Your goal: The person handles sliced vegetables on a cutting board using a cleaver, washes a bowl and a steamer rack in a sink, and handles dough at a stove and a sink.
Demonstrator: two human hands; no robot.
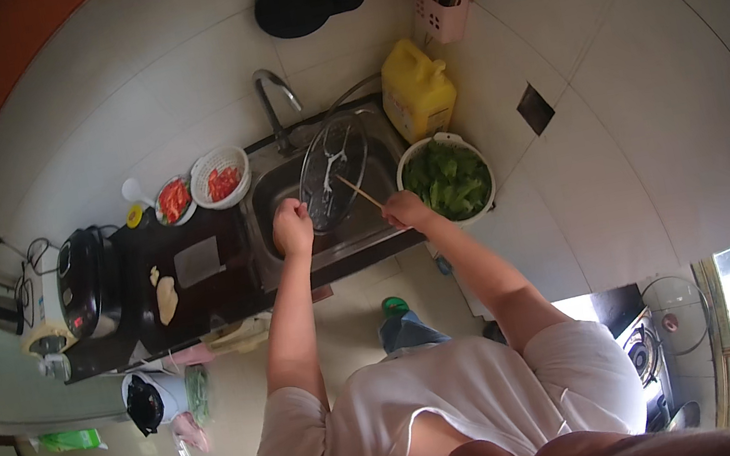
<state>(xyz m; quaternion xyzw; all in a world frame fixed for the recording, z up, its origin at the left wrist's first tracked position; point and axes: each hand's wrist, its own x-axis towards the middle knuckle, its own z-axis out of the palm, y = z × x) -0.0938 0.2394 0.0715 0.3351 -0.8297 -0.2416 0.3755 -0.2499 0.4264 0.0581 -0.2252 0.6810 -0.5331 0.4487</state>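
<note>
Over a stainless steel sink (364, 224), my left hand (293, 226) is closed at the near left rim of an oval clear lid or dish (349, 198), which is tilted over the basin. It seems to grip that rim, though the fingertips are hidden. Wet white streaks show on the clear surface. My right hand (406, 210) holds a thin wooden stick, apparently chopsticks (360, 191), with the tip against or just over the clear surface. The curved faucet (271, 109) stands behind the basin. To the right of my right hand, a white basin (493, 185) holds leafy greens (447, 173).
Left of the sink are a white colander (198, 177) and a bowl of cut red pieces (174, 201), a pale food piece (167, 299), a thin sheet (197, 260) and a black rice cooker (85, 281). A yellow jug (418, 90) stands at the sink's back right corner.
</note>
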